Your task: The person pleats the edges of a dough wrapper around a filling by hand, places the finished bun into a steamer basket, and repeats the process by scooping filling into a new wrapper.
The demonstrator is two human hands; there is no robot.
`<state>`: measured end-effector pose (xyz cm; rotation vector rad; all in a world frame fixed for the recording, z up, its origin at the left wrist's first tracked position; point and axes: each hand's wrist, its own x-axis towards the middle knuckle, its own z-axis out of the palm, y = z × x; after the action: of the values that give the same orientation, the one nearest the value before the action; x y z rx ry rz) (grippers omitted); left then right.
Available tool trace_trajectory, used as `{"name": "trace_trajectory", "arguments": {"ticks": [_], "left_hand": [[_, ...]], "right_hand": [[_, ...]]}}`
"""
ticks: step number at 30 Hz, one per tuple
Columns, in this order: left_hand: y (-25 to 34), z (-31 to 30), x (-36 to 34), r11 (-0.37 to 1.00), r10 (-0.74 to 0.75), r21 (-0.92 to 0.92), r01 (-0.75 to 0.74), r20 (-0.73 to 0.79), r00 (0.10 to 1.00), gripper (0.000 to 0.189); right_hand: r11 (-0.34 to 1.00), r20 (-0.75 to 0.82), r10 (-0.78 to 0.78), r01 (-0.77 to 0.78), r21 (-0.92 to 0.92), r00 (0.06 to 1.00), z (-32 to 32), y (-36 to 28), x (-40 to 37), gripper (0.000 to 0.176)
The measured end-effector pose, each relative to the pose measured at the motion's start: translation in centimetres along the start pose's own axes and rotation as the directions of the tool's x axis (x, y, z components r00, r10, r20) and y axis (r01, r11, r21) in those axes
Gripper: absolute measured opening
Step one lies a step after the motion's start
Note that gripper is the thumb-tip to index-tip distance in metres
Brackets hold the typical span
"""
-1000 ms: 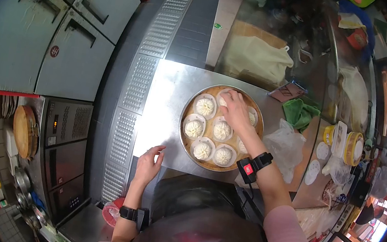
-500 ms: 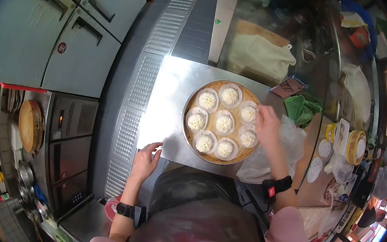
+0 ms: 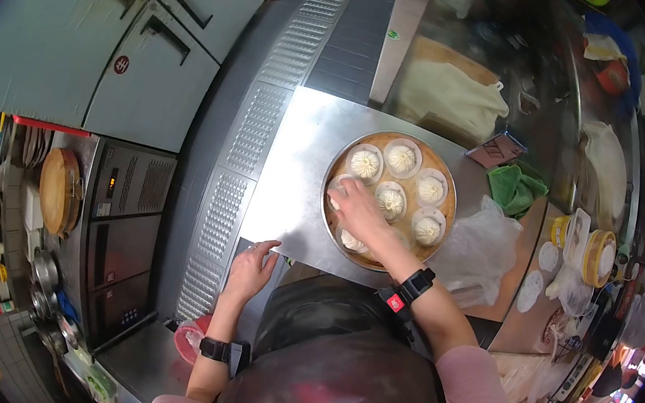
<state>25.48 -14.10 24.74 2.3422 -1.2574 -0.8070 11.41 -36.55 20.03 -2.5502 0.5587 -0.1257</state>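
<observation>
A round steamer tray [image 3: 450, 211] with a metal rim holds several pleated steamed buns, each on a round white paper. One bun [image 3: 402, 159] lies at the back, another [image 3: 391, 202] in the middle. My right hand [image 3: 359, 208] reaches across the tray with its fingers closed around the bun at the left side, which they largely cover. My forearm partly hides the buns along the front. At the near left edge of the metal table [image 3: 286, 173], my left hand [image 3: 251, 269] rests with its fingers apart, holding nothing.
A clear plastic bag [image 3: 483, 241] lies right of the tray, with a green cloth [image 3: 516, 189] and a propped phone [image 3: 498, 149] behind it. Paper rounds [image 3: 530, 291] and a small bamboo steamer [image 3: 599, 258] are farther right. A fridge [image 3: 147, 59] stands at the left.
My right hand has moved left across the tray, from the right-side bun to the left-side one. My left hand stays by the table edge. The whole view has shifted slightly.
</observation>
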Motion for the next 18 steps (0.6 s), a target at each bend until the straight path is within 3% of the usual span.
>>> {"name": "trace_trajectory", "arguments": {"ticks": [1,3,7,9,12,14,15,16,18], "left_hand": [[-0.2,0.0,-0.3,1.0,-0.005,-0.003,0.004,-0.005,1.0,0.025],[-0.6,0.1,-0.6,1.0,0.009,-0.001,-0.009,-0.003,1.0,0.025],[-0.7,0.1,-0.8,1.0,-0.002,0.001,0.002,0.004,1.0,0.025],[-1.0,0.3,-0.8,1.0,0.018,-0.007,-0.018,0.003,1.0,0.025],[-0.8,-0.4,-0.9,1.0,0.012,-0.024,-0.012,0.0,1.0,0.024],[-0.5,-1.0,-0.9,0.999,-0.011,-0.034,0.012,0.018,1.0,0.024],[-0.4,-1.1,-0.9,0.998,-0.045,-0.037,0.046,0.032,0.998,0.024],[-0.8,-0.8,-0.9,0.999,0.011,-0.043,-0.011,-0.014,1.0,0.024],[-0.6,-0.6,-0.7,1.0,0.011,-0.019,-0.012,-0.013,1.0,0.025]], "right_hand": [[1.0,0.004,-0.006,0.006,-0.002,1.0,0.1,-0.1,0.0,0.041],[0.991,0.033,0.133,-0.133,-0.007,0.991,-0.1,-0.5,0.1,0.042],[0.985,0.064,0.169,-0.168,-0.026,0.983,-0.3,-0.9,0.2,0.042],[0.998,-0.144,0.053,-0.056,-0.016,0.988,-0.8,-1.0,-0.4,0.037],[0.994,-0.257,0.105,-0.092,0.059,0.961,-4.8,0.3,-2.5,0.032],[0.974,-0.384,0.224,-0.195,0.115,0.895,-8.2,3.0,-4.9,0.027],[0.953,-0.426,0.292,-0.295,0.061,0.856,-9.1,5.3,-6.1,0.028],[0.92,-0.47,0.353,-0.392,0.015,0.809,-9.7,7.7,-7.1,0.028],[0.857,-0.449,0.445,-0.514,-0.036,0.775,-10.3,11.5,-8.6,0.029]]}}
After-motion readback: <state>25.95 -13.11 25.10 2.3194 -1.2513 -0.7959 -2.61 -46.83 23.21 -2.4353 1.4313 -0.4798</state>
